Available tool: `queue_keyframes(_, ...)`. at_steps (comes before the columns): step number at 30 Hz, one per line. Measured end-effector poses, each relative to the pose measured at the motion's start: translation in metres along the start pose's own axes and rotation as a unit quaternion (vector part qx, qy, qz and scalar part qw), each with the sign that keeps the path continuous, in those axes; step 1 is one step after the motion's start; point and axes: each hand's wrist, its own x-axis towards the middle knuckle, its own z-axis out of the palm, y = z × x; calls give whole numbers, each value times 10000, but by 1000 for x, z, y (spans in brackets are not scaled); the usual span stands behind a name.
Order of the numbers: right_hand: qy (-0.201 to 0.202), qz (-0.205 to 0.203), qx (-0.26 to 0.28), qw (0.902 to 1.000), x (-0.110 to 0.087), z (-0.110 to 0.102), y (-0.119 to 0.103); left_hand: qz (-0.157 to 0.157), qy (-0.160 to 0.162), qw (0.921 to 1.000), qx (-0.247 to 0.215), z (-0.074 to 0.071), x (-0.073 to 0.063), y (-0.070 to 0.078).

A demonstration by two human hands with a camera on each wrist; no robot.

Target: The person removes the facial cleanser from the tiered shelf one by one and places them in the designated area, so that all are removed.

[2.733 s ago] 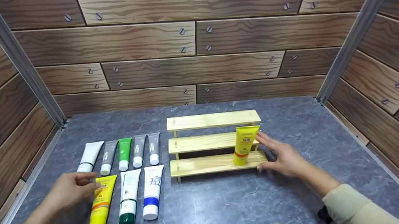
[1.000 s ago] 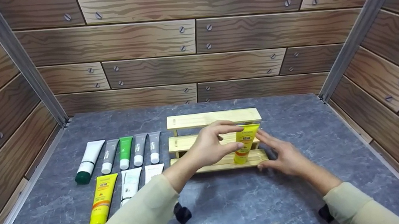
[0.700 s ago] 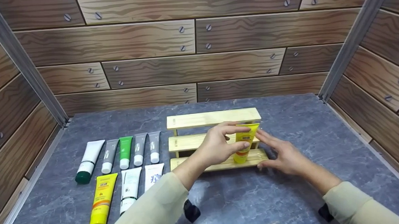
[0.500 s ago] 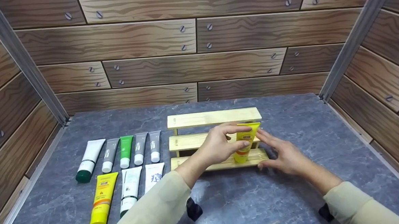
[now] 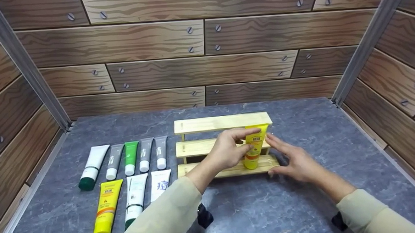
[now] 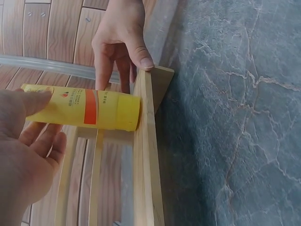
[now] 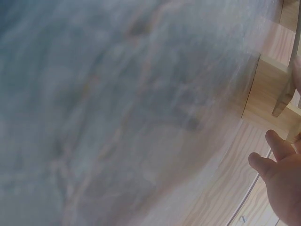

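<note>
A yellow tube point(image 5: 254, 151) with an orange band stands cap down on the lowest step of a three-tier wooden rack point(image 5: 196, 169). My left hand point(image 5: 227, 152) pinches its upper part from the left, index finger across the flat top end and thumb lower down. In the left wrist view the cap point(image 6: 127, 112) meets the board. My right hand point(image 5: 295, 163) holds the rack's right end, with the thumb point(image 6: 141, 56) at the lowest board's edge and the other fingers further back. At the right edge of the right wrist view, fingers point(image 7: 281, 146) show beside the rack's wooden end point(image 7: 268, 89).
Left of the rack tubes lie in two rows: a white one with a green cap point(image 5: 93, 165), grey ones point(image 5: 114, 160), a green one point(image 5: 130, 157), another yellow tube point(image 5: 107, 208) and white ones point(image 5: 136, 193). My left sleeve point(image 5: 166, 211) partly covers the front row.
My left hand has come from the tubes at the left to the yellow tube on the rack and taken hold of it. The tube has shifted slightly. My right hand has stayed in place.
</note>
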Motion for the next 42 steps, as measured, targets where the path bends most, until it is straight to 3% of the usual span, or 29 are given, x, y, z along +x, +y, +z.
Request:
queue_keyframes(3, 32, -31, 15, 10000, 0, 0, 0, -114, 110, 9998, -122, 2, 1, 2)
queue_keyframes(9, 138, -208, 21, 9997, 2, 2, -1, 41, 244, 9997, -57, -1, -3, 4)
queue_keyframes(20, 11, -25, -26, 10000, 2, 1, -2, -43, 135, 9994, -300, -24, -27, 12)
queue_keyframes(28, -12, 87, -115, 9999, 1, -1, 0, -212, 216, 9973, -666, -57, -48, 17)
queue_keyframes(35, 113, -68, -177, 9998, 1, 2, 1, -346, 452, 9929, -1043, -92, -70, 15)
queue_keyframes(42, 232, -253, -191, 9992, 0, 3, 1, -347, 781, 9937, -728, -128, -89, 14)
